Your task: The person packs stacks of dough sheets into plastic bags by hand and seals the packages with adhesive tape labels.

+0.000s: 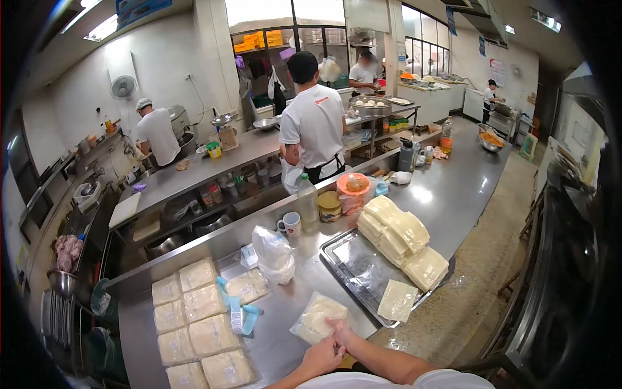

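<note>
A clear plastic bag of pale, flat square sheets (315, 320) lies at the steel table's near edge, in front of me. My right hand (339, 333) is closed on the bag's right side, fingers over the plastic. Just below it and touching it, my left hand (325, 354) is curled shut near the bag's near corner; what its fingers hold is hidden. To the right, a metal tray (346, 264) bears tall stacks of similar pale sheets (395, 232). One loose sheet (398, 301) lies at the tray's near corner.
Filled bags (210, 334) lie in rows on the left, beside blue-and-white label strips (240, 314). A bunched plastic bag (272, 254), mug (291, 223), bottle (308, 200) and orange tub (353, 193) line the back ledge. A co-worker (313, 123) stands behind it; others work farther off.
</note>
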Action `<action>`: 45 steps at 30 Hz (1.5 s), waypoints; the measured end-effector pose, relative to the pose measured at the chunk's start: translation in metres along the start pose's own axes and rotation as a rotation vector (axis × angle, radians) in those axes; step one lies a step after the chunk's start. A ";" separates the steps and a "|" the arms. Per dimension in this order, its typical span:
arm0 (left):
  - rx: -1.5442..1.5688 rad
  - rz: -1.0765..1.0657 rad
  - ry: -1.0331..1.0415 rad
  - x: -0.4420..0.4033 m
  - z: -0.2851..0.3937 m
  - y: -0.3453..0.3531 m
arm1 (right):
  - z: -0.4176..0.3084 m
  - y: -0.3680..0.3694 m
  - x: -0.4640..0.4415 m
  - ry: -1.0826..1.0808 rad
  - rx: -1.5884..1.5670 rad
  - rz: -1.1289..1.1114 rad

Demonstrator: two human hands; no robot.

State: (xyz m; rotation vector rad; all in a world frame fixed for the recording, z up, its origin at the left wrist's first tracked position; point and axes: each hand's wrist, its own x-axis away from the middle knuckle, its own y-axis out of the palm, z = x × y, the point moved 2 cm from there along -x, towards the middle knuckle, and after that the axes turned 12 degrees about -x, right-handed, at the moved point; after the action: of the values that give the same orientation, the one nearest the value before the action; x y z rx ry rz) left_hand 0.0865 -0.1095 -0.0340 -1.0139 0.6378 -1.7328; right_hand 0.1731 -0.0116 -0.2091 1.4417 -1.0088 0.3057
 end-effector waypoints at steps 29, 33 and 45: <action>0.131 0.658 0.104 -0.061 -0.095 0.031 | 0.007 0.005 0.073 -0.068 -0.079 -0.207; 0.473 0.133 -0.241 -0.074 -0.124 0.012 | 0.015 0.006 0.087 -0.064 0.014 -0.231; 0.373 0.332 -0.224 -0.051 -0.086 -0.007 | -0.004 0.041 0.136 -0.165 -0.127 -0.224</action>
State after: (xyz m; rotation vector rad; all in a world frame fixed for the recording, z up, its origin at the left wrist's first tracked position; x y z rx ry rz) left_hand 0.0172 -0.0630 -0.0893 -0.7741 0.3020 -1.3582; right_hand 0.2234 -0.0533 -0.0836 1.4652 -0.9694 -0.0400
